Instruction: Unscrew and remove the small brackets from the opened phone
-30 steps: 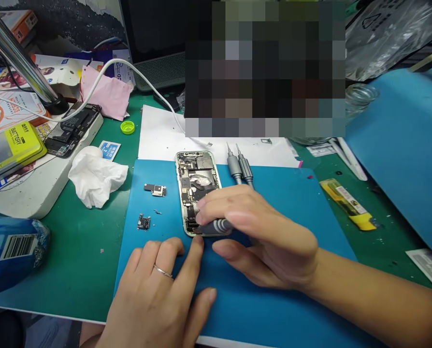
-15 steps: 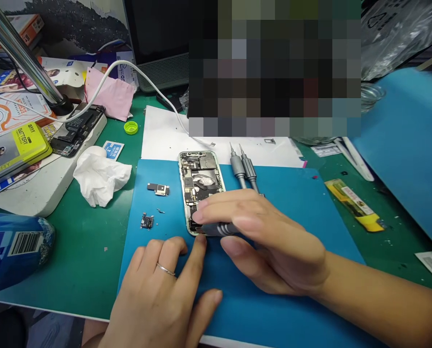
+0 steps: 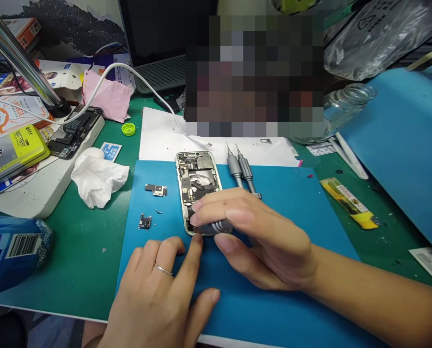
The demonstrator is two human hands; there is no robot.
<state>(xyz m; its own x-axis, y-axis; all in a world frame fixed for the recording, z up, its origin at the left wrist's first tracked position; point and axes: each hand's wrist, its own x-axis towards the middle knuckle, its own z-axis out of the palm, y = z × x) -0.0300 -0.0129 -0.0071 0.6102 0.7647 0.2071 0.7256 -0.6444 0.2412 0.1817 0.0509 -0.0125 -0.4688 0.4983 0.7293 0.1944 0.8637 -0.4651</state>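
An opened phone [image 3: 194,166] with bare inner parts lies on a blue mat [image 3: 274,193]. My right hand [image 3: 270,237] grips a dark grey screwdriver [image 3: 216,227] over the phone's lower end; its tip is hidden. At the phone's bottom edge rests the index fingertip of my left hand [image 3: 158,285], its thumb spread apart and nothing in its fingers. Left of the phone lie a small metal-covered part [image 3: 157,189], a small dark part [image 3: 144,222] and a tiny piece [image 3: 158,211]. Two more grey screwdrivers [image 3: 239,166] lie to its right.
Crumpled white tissue [image 3: 99,178] and a second opened phone [image 3: 76,133] are at the left, near a blue package [image 3: 16,253]. A glass jar [image 3: 350,104], white tweezers-like tools [image 3: 350,157] and a yellow packet [image 3: 349,203] sit right. White paper [image 3: 158,135] lies behind the mat.
The view has shifted slightly, so the scene sits a little further left and more of the jar shows. Both hands keep nearly the same places at the phone.
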